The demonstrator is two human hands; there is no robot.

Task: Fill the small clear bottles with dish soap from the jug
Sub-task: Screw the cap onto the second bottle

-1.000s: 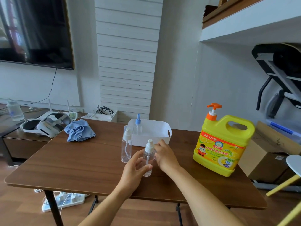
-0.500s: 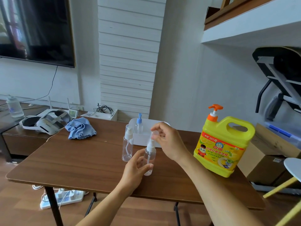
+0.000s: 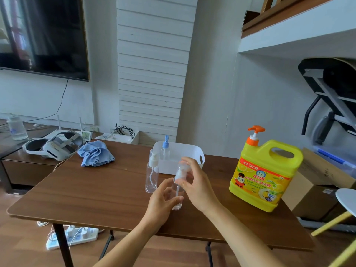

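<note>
Fingers of the right hand (image 3: 194, 182) were pinched on the white pump top (image 3: 181, 173) of the near clear bottle (image 3: 177, 197), while the left hand (image 3: 163, 199) gripped that bottle's body upright on the table (image 3: 96, 195). Half a second before, the right hand had been higher, near the white bin (image 3: 185, 153); it had since come back down onto the pump, which suggested the cap was being unscrewed and no filling had begun. A second clear bottle (image 3: 151, 176) stood just left, capped and empty, and a blue-topped one (image 3: 165, 151) in the bin. Well apart to the right stood the yellow jug (image 3: 264, 176), untouched.
</note>
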